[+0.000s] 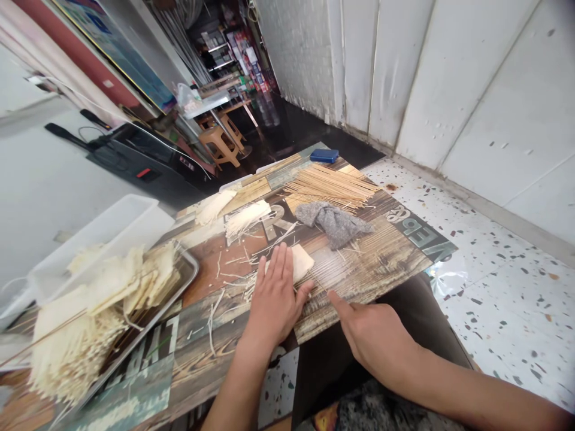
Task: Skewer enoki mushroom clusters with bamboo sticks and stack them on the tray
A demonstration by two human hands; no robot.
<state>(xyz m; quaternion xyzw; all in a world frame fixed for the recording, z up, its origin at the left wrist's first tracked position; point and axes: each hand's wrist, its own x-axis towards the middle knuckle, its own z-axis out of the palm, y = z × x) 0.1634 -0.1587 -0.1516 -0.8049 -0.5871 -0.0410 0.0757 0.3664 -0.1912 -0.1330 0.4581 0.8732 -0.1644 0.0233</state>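
My left hand (pixel 279 293) lies flat, fingers stretched out, pressing on a pale tofu-skin wrap (pixel 302 262) with thin enoki stems (pixel 250 288) sticking out at its left end. The palm hides much of the wrap. My right hand (pixel 377 335) is closed beside it at the table's near edge, its index finger pointing at the wrap. A thin bamboo skewer (pixel 321 284) runs from its fingertips toward the wrap; the rest of it is hard to make out. Two similar enoki bundles, a nearer one (pixel 247 219) and a farther one (pixel 215 207), lie farther back.
A metal tray (pixel 191 263) at left holds piled enoki (pixel 76 347) and tofu-skin sheets (pixel 153 272), beside a white plastic bin (pixel 103 233). Many bamboo skewers (pixel 332 184), a grey cloth (pixel 332 222) and a blue box (pixel 324 156) lie on the wood-patterned table (pixel 395 257). Loose stems are scattered about.
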